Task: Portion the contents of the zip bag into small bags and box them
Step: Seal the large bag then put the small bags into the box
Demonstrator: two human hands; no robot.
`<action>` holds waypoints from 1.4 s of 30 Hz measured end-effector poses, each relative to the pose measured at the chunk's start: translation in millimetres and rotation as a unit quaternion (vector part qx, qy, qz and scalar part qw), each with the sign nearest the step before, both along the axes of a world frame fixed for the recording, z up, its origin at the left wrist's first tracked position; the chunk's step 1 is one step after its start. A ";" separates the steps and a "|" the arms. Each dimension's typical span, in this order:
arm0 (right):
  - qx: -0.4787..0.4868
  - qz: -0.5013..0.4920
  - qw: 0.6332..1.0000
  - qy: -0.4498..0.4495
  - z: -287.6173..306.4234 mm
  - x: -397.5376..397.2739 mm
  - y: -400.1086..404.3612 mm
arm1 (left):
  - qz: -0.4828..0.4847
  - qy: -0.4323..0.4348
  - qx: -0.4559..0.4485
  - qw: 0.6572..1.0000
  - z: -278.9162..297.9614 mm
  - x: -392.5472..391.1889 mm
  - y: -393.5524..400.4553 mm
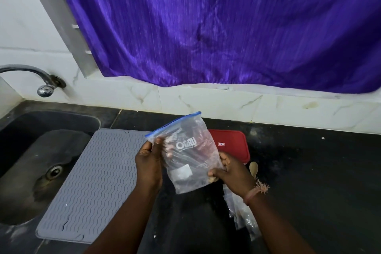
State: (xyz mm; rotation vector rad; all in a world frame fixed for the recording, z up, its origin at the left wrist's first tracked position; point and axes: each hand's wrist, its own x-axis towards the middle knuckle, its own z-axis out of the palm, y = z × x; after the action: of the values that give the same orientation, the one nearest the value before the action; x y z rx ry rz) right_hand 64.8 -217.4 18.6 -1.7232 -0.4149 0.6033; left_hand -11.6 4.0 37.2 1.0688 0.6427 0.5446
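Note:
A clear zip bag (185, 154) with a blue seal strip and white lettering is held up above the dark counter (309, 171), tilted with its seal toward the upper left. My left hand (149, 163) pinches its left edge near the seal. My right hand (228, 173) grips its lower right corner. Reddish contents show dimly inside. A red box lid (233, 144) lies behind the bag. A wooden spoon (254, 168) lies beside it. Several small clear bags (243, 214) lie on the counter under my right forearm.
A grey ribbed mat (92, 181) lies left of the hands, beside a dark sink (31, 150) with a metal tap (44, 86). A purple curtain (226, 27) hangs over the tiled back wall.

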 end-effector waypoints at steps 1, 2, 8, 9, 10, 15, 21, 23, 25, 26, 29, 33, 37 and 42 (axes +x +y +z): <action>-0.006 0.008 1.000 -0.006 0.6 0.4 -1.6 | -0.009 -0.004 -0.009 1.000 0.0 0.1 0.6; -0.012 0.020 1.000 -0.012 1.8 0.5 -3.5 | -0.023 -0.007 -0.019 1.000 0.7 1.0 1.7; 0.093 -0.067 0.993 0.022 12.8 6.1 5.8 | -0.091 0.002 -0.014 0.996 -8.9 1.4 4.5; 0.128 -0.095 0.987 0.034 17.7 8.1 10.1 | -0.118 0.006 -0.012 0.993 -11.4 -0.3 1.8; 0.157 -0.116 0.980 0.042 22.5 10.3 14.5 | -0.144 0.013 -0.011 0.989 -12.8 -2.3 -0.5; 0.175 -0.170 0.970 0.015 26.3 13.6 19.9 | -0.181 0.034 0.000 0.983 -10.8 -10.0 -6.0; 0.161 -0.176 0.971 -0.001 17.2 8.1 19.1 | -0.131 0.013 0.070 0.989 -8.2 -6.8 2.8; 0.156 -0.167 0.973 -0.018 20.0 7.1 19.5 | -0.130 0.010 0.173 0.976 0.0 -7.3 0.6; 0.166 -0.169 0.971 -0.026 24.1 4.9 21.0 | -0.124 0.042 0.366 0.921 8.5 -2.8 -1.9; 0.170 -0.173 0.970 -0.026 25.4 4.0 22.4 | -0.120 0.046 0.473 0.872 13.9 2.0 -3.1; 0.170 -0.176 0.969 -0.036 26.6 0.3 29.6 | -0.203 0.007 0.594 0.778 26.3 17.9 -13.1; 0.161 -0.178 0.970 -0.041 26.2 -2.4 31.5 | -0.213 -0.001 0.538 0.815 22.9 20.7 -25.6; 0.149 -0.170 0.972 -0.058 23.7 -5.1 29.2 | -0.186 -0.009 0.540 0.821 21.3 20.1 -29.6; 0.189 -0.200 0.961 -0.040 26.7 -7.2 31.3 | -0.179 -0.007 0.551 0.815 21.0 15.5 -35.7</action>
State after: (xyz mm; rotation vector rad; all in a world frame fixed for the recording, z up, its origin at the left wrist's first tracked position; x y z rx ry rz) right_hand 57.6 -186.1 45.3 -1.4095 -0.2084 0.1469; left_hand 4.0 -31.7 58.2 2.2224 0.0241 0.5891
